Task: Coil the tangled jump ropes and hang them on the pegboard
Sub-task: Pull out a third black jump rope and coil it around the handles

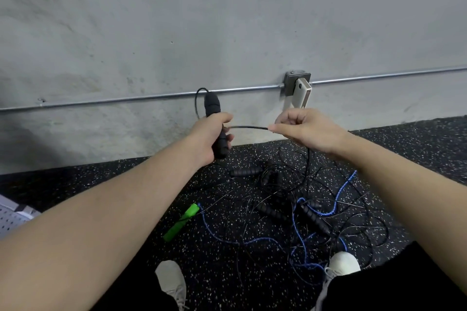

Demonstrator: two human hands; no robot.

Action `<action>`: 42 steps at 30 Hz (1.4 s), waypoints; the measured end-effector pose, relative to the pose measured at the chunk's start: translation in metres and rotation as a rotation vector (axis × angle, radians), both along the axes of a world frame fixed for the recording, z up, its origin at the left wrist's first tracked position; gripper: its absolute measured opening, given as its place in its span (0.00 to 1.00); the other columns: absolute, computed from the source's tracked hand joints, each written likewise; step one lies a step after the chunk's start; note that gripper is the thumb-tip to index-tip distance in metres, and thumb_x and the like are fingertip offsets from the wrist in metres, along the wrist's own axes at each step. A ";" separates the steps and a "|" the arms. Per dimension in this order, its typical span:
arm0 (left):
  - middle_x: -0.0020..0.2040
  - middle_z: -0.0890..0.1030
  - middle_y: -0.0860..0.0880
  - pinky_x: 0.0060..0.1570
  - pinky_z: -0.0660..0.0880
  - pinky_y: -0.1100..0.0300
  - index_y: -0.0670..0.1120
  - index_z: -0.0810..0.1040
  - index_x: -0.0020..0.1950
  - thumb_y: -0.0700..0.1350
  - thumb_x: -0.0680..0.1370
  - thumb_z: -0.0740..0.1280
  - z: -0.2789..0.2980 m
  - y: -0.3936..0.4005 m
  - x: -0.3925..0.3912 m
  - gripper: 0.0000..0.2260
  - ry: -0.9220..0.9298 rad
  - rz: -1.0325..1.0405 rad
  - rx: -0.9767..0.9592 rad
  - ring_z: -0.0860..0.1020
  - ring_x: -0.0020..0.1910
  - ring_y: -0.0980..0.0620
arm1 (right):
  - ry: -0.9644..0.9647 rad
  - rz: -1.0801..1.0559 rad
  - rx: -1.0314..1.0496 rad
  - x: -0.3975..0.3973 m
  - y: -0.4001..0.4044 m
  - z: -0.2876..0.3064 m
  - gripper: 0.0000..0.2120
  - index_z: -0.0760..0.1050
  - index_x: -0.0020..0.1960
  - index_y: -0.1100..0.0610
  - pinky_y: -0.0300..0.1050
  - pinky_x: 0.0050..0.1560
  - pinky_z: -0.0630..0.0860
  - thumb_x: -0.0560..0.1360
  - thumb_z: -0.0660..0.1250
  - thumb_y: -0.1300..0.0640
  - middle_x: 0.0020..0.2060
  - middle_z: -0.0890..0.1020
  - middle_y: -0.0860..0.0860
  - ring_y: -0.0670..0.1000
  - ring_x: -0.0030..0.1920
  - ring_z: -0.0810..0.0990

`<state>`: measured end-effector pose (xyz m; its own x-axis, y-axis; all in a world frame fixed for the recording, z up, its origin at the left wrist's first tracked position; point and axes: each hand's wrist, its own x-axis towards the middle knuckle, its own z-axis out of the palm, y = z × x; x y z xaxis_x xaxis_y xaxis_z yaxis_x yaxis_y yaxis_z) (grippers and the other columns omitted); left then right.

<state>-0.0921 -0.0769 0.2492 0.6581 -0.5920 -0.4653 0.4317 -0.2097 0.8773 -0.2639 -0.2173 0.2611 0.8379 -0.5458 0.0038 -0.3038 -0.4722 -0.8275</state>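
Left hand holds black handle upright, tilted left.

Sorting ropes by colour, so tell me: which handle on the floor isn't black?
The green handle, left of the tangle; the other floor handles are black.

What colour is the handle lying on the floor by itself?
Bright green handle, seen in the head view.

Speckled floor under tangled ropes
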 end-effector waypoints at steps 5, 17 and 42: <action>0.38 0.75 0.48 0.36 0.70 0.59 0.44 0.77 0.49 0.45 0.78 0.69 0.002 0.003 -0.010 0.05 -0.553 -0.063 0.084 0.74 0.36 0.51 | 0.068 0.026 -0.009 0.004 -0.003 0.000 0.11 0.81 0.42 0.53 0.34 0.27 0.63 0.74 0.74 0.45 0.28 0.73 0.46 0.43 0.26 0.66; 0.32 0.78 0.49 0.33 0.71 0.61 0.47 0.76 0.48 0.43 0.78 0.69 0.002 -0.015 -0.025 0.03 -0.591 -0.278 0.105 0.75 0.29 0.54 | 0.055 -0.003 0.180 0.007 -0.002 0.000 0.08 0.73 0.43 0.52 0.39 0.25 0.64 0.81 0.66 0.55 0.34 0.85 0.56 0.49 0.25 0.67; 0.49 0.87 0.53 0.54 0.76 0.53 0.51 0.75 0.57 0.50 0.80 0.69 -0.013 -0.013 -0.016 0.08 -0.482 -0.321 -0.017 0.84 0.51 0.53 | 0.232 -0.034 -0.118 0.005 -0.005 -0.002 0.08 0.70 0.44 0.51 0.42 0.31 0.65 0.82 0.59 0.54 0.32 0.80 0.47 0.46 0.27 0.69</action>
